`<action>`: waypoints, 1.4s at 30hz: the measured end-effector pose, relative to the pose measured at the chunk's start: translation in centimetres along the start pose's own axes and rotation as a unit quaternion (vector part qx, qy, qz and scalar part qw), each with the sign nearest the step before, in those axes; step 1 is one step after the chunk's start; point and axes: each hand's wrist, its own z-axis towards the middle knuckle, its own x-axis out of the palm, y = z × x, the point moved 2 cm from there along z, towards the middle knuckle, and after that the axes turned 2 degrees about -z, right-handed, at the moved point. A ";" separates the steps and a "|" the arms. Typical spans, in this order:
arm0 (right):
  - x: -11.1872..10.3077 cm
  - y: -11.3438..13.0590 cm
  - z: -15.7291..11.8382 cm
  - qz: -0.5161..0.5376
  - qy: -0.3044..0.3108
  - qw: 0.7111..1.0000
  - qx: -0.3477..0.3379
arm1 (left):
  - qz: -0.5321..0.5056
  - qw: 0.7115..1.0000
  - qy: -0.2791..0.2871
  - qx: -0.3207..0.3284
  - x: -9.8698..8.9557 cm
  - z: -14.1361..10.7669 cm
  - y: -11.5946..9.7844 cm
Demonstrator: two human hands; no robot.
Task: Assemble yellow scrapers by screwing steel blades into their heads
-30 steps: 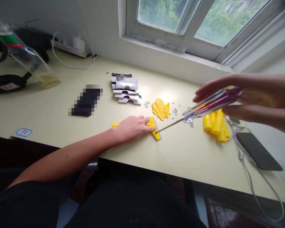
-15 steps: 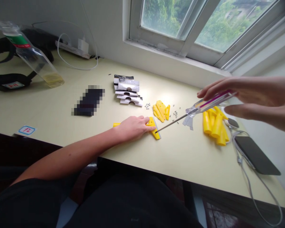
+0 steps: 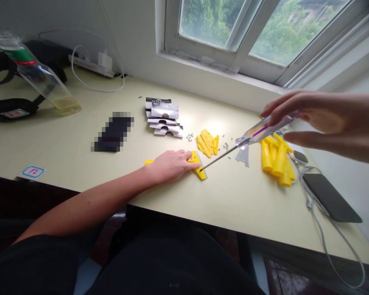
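My left hand [image 3: 172, 166] lies flat over a yellow plastic scraper [image 3: 198, 166], pressing it to the pale yellow desk [image 3: 233, 205] with its fingertips near the scraper's wide head. My right hand [image 3: 329, 125] hovers above the desk at the right. Its fingers pinch a screwdriver [image 3: 260, 132] with a clear, magenta-striped handle. The thin steel shaft slants down to the left, and its tip sits at the scraper's head beside my left fingertips. The underside of the scraper is hidden.
A heap of yellow plastic handles [image 3: 276, 162] lies under my right hand. Flat yellow parts [image 3: 206, 142], small screws [image 3: 226, 146] and stacked packaging cards [image 3: 164, 116] stand beyond the scraper. A dark phone [image 3: 330, 197] and its cable lie at the right; the desk's front edge runs below.
My right hand has moved slightly left and lower, and the screwdriver handle has come down with it. The shaft tip stays at the scraper. My left hand has not moved.
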 end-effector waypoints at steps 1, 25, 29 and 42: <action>0.2 0.4 -0.3 0.030 0.035 0.998 -0.031 | 0.000 1.000 -0.001 0.000 0.0 0.0 0.0; 5.2 1.9 -0.9 0.212 -0.064 0.974 0.042 | -0.001 1.000 -0.001 0.000 0.3 0.0 0.1; 4.0 1.1 -1.6 0.216 -0.140 0.966 0.031 | 0.001 1.000 0.001 -0.001 0.1 0.0 0.0; 5.2 0.9 -4.0 0.327 -0.140 0.934 0.038 | 0.020 1.000 -0.016 0.011 -0.1 -0.1 0.1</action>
